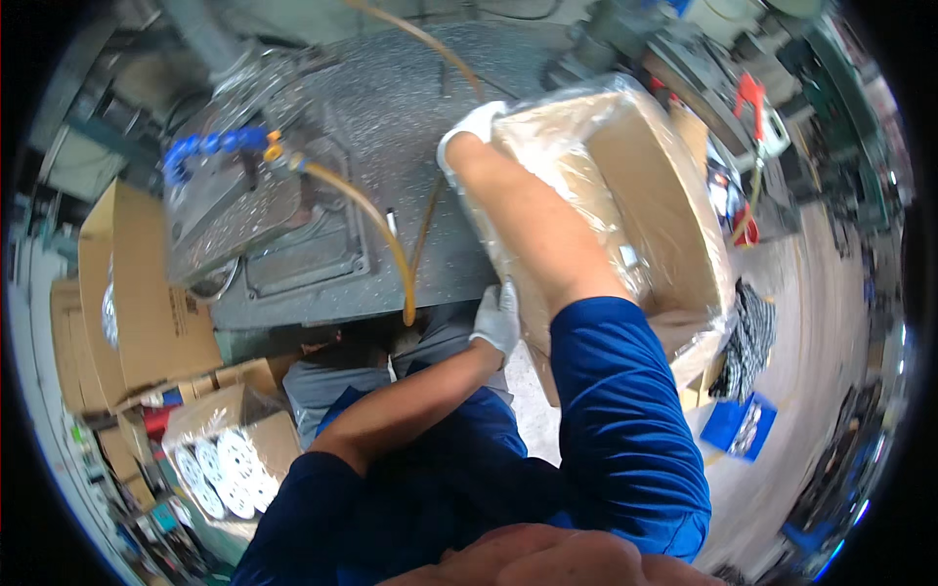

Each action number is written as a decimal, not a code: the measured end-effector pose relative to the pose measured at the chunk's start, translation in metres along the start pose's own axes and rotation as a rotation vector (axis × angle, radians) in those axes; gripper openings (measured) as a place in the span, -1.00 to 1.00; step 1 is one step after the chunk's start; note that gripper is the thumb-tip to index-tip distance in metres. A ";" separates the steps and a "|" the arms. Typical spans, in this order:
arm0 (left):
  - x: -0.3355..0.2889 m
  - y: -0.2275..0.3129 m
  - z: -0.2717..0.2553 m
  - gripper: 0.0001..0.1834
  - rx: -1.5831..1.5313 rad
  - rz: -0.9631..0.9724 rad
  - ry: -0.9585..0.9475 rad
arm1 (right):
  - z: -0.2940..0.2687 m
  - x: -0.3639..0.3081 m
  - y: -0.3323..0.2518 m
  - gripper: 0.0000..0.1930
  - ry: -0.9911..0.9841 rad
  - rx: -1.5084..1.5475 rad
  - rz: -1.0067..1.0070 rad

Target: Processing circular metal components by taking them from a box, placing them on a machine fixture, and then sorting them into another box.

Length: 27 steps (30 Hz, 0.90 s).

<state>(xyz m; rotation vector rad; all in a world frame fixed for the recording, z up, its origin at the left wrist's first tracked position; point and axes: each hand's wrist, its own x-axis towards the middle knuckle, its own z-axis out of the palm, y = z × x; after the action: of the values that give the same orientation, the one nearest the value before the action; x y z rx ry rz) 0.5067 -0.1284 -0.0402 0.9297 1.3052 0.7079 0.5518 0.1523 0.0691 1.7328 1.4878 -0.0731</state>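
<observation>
A large open cardboard box (640, 176), lined with clear plastic film (562, 161), sits tilted at the right edge of the machine table. Inside it lies a small white piece (627, 256); the rest of what I see in there is bare lining. My right hand (474, 129), in a white glove, grips the box's far left corner, the forearm crossing over the opening. Lower down, my left hand (498, 320), gloved too, holds the box's near left side. Some fingers of both hands are hidden against the cardboard.
On the dark metal table (401, 117) stand a machine fixture (244, 225), a blue segmented hose (217, 145) and a yellowish tube (366, 210). A carton of white round parts (227, 474) is at lower left, beside a taller open carton (147, 293). Right: checked cloth (747, 337), blue tray (741, 427), red-handled air gun (750, 98).
</observation>
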 end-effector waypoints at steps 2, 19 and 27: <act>-0.003 0.007 -0.003 -0.44 -0.130 0.038 -0.024 | 0.002 -0.013 -0.006 -0.39 0.150 0.026 -0.130; 0.017 0.018 -0.029 -0.41 -0.133 -0.082 0.004 | 0.240 -0.331 0.099 -0.19 0.317 0.852 -0.106; 0.019 0.012 -0.034 -0.56 0.129 -0.079 0.020 | 0.291 -0.319 0.043 -0.37 0.875 0.878 0.147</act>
<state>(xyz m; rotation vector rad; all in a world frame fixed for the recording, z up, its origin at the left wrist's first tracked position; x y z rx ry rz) 0.4765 -0.1002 -0.0389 0.9712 1.4103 0.5786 0.6247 -0.2757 0.0718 2.8052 2.1172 0.1583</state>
